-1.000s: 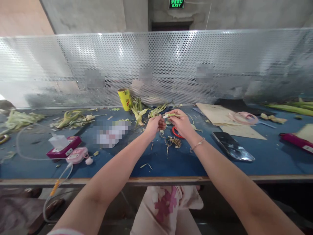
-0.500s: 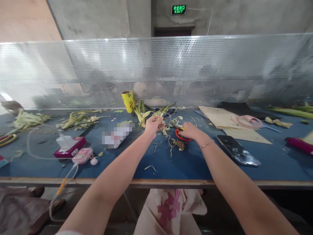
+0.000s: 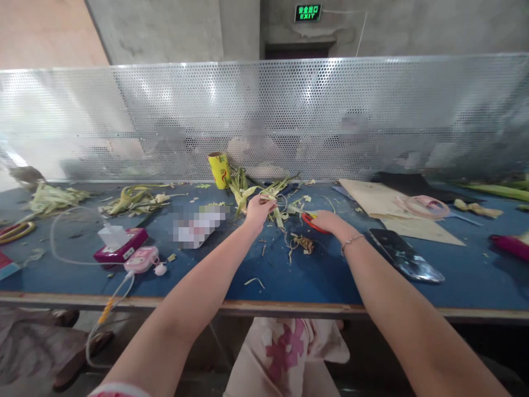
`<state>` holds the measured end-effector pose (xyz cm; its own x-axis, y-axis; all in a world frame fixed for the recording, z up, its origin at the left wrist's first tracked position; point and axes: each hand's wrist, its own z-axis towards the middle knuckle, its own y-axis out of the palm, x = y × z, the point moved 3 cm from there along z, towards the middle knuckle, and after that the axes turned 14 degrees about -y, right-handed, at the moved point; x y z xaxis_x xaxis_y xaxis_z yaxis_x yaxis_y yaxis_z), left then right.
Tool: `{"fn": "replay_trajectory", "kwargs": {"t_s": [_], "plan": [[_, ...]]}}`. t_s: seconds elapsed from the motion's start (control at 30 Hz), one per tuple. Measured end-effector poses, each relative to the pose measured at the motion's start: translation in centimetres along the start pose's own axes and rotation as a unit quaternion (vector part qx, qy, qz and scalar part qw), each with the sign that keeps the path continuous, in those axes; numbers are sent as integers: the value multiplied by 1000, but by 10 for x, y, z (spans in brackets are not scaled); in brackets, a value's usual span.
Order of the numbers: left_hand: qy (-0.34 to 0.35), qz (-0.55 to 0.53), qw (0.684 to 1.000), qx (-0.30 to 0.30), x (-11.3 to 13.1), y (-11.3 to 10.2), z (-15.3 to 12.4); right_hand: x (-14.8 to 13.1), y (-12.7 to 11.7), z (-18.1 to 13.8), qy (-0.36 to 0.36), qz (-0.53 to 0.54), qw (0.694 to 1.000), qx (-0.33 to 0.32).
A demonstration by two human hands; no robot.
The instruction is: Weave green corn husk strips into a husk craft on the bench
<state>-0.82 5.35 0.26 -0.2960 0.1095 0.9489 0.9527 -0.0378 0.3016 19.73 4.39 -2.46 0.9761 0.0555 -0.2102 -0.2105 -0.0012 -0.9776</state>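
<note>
My left hand [image 3: 259,210] is closed, pinching a pale strip of corn husk [image 3: 269,197] over the middle of the table. Just to its right, my right hand [image 3: 326,221] grips scissors by their red and yellow handles [image 3: 313,223]. Their blades point left toward the husk pieces and are hard to make out. Behind my left hand lies a pile of green and cream husks [image 3: 242,190]. A small brown braided or knotted piece [image 3: 305,243] with loose strands rests on the table below the scissors.
A yellow tube [image 3: 219,170] stands at the back against a perforated metal screen [image 3: 264,118]. A dark phone [image 3: 405,255] and brown paper sheets [image 3: 367,198] lie on the right. On the left are a purple power block [image 3: 136,241], a pink case [image 3: 141,259], cables and more husks [image 3: 134,199].
My right hand has turned the scissors, so the red handle loop now shows narrower. My left hand keeps its pinch in nearly the same place. The view has shifted slightly.
</note>
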Motion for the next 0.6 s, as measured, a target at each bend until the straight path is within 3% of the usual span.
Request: {"fn": "replay_trajectory", "kwargs": {"t_s": [0.13, 0.23, 0.33, 0.47, 0.6], "plan": [[-3, -13, 1000, -3, 1, -2, 1, 3, -17, -8, 34, 86, 984, 151], [-8, -37, 999, -3, 3, -3, 0, -5, -29, -17, 7, 147, 953, 265], [-8, -67, 998, -5, 4, -4, 0, -19, -30, -22, -61, 173, 943, 278], [19, -81, 997, 7, 7, -10, 6, -37, -20, -24, -155, 82, 948, 267], [40, -52, 998, 19, 7, -16, 14, -47, -12, -23, -187, 18, 951, 247]]}}
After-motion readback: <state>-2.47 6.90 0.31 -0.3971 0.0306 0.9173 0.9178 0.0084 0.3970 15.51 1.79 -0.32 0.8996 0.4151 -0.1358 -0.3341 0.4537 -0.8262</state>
